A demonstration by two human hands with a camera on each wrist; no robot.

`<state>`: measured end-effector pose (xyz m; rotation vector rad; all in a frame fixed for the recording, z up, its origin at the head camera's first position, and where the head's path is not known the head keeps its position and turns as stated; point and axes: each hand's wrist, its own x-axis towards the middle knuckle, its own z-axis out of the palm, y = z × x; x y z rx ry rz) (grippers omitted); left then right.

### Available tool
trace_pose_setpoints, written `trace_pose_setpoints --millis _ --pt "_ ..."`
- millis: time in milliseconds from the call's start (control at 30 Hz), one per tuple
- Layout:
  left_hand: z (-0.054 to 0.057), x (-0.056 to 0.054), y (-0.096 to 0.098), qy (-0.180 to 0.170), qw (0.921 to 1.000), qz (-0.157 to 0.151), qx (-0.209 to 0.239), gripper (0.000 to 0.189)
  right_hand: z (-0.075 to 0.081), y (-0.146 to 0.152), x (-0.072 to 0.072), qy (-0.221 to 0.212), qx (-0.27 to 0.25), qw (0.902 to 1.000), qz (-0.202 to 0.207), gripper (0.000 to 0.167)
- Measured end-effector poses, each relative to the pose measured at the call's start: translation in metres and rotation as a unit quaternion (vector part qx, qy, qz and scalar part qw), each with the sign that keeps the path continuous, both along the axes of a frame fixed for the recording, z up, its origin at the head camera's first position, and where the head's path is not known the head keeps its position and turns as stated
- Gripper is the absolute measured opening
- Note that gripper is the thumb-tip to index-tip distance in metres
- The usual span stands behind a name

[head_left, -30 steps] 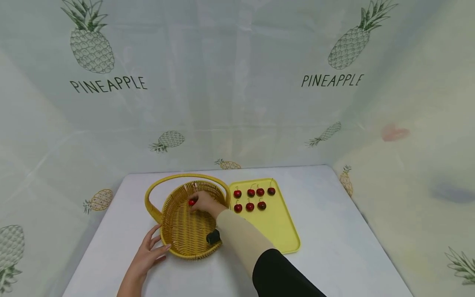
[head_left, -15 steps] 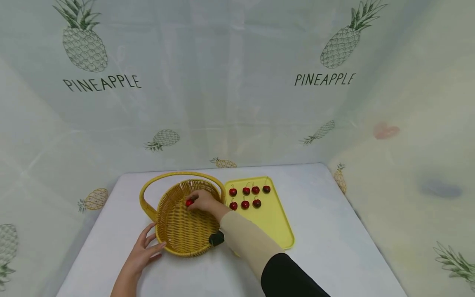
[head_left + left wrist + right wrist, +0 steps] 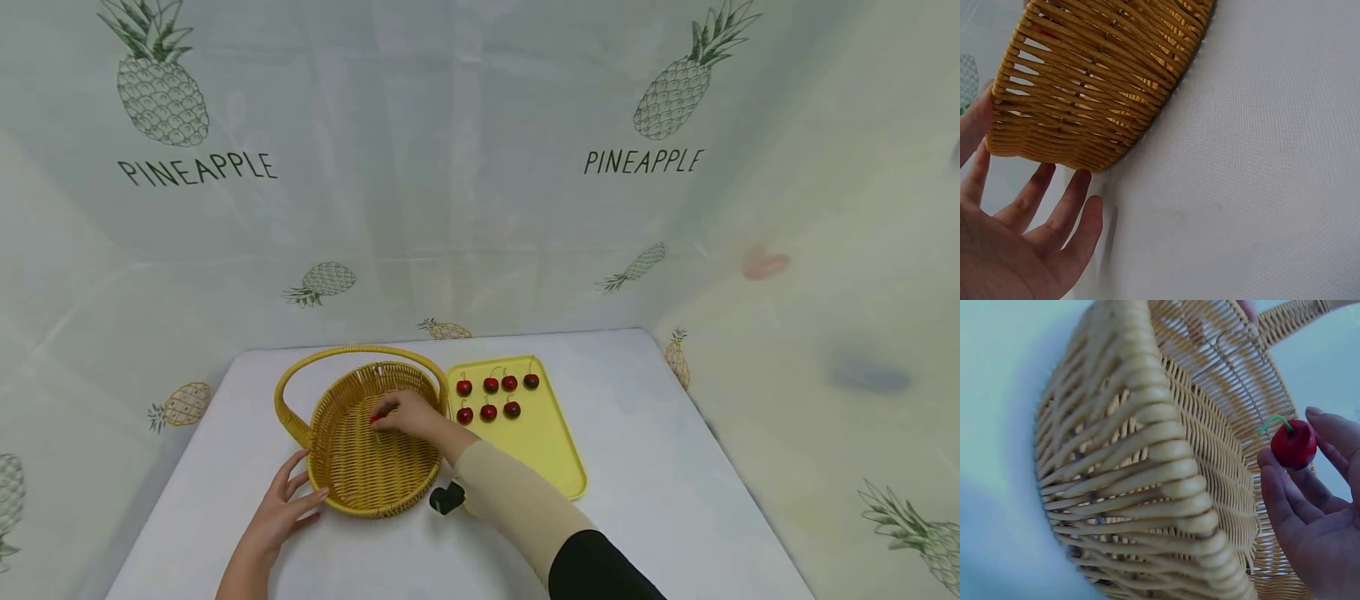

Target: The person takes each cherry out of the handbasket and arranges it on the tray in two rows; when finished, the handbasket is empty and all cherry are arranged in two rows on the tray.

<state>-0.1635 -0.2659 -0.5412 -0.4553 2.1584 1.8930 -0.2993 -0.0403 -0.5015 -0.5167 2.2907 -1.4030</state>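
A red cherry (image 3: pixel 1294 445) with a green stem is pinched between the thumb and fingertips of my right hand (image 3: pixel 405 415), inside the round woven basket (image 3: pixel 360 467). In the head view the fingers cover most of that cherry. My left hand (image 3: pixel 279 508) touches the basket's near left side. Seen from the left wrist, its thumb lies at the rim and its spread fingers (image 3: pixel 1072 203) touch the woven outer wall. To the basket's right is a yellow tray (image 3: pixel 540 454) with several dark red cherries (image 3: pixel 488 412) in two rows at its far end.
The basket's tall arched handle (image 3: pixel 360 349) rises over its far side. A black wrist camera (image 3: pixel 447 497) under the right sleeve hangs close to the basket's near right rim. The white table (image 3: pixel 660 500) backs onto a pineapple-print curtain (image 3: pixel 420 167).
The head view has shifted, so everything sits further left. Within the basket, my right hand has come slightly nearer with the cherry, which shows less now. My left hand stays at the basket's side.
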Motion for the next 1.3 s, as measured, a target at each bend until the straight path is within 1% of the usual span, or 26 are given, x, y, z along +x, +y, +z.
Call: trace_pose_setpoints --millis 100,200,267,400,567,667,833,967,1033,1133,1300 --pt "0.0 0.001 -0.001 0.001 1.0 -0.002 0.003 0.093 0.002 0.002 0.006 -0.003 -0.011 0.9999 0.002 0.01" --pt "-0.001 0.003 -0.002 0.002 1.0 -0.003 0.004 0.092 0.001 0.006 0.011 -0.019 -0.041 0.999 0.006 0.007" --pt "-0.002 0.003 -0.003 0.003 1.0 -0.005 0.005 0.092 0.0 0.009 0.014 -0.021 -0.051 0.9985 0.006 0.005" --pt "-0.004 0.004 -0.003 0.004 0.9999 -0.006 0.008 0.091 -0.003 0.016 0.019 -0.02 -0.064 0.9978 0.003 0.006" --pt "-0.007 0.005 -0.003 0.003 0.9999 -0.005 0.011 0.09 -0.002 0.027 0.027 0.008 -0.053 0.9986 0.001 0.009" --pt "-0.008 0.006 -0.003 0.004 0.9999 -0.007 0.011 0.09 0.001 0.034 0.033 0.026 -0.045 0.9986 0.005 0.014" --pt "-0.006 0.005 -0.003 0.008 0.9999 -0.009 0.006 0.088 0.006 0.046 0.04 0.039 -0.067 0.9968 0.017 0.019" --pt "-0.003 0.004 -0.003 0.015 0.9998 -0.014 0.007 0.087 0.006 0.053 0.044 0.071 -0.079 0.9939 0.03 0.02" --pt "-0.002 0.004 -0.004 0.013 0.9998 -0.014 0.009 0.087 0.006 0.055 0.046 0.082 -0.08 0.9929 0.03 0.021" --pt "-0.002 0.003 -0.004 0.011 0.9998 -0.009 0.013 0.087 0.008 0.06 0.048 0.086 -0.09 0.9919 0.027 0.022" --pt "-0.001 0.002 -0.005 0.021 0.9996 -0.013 0.012 0.088 0.011 0.069 0.05 0.099 -0.107 0.989 0.025 0.022"
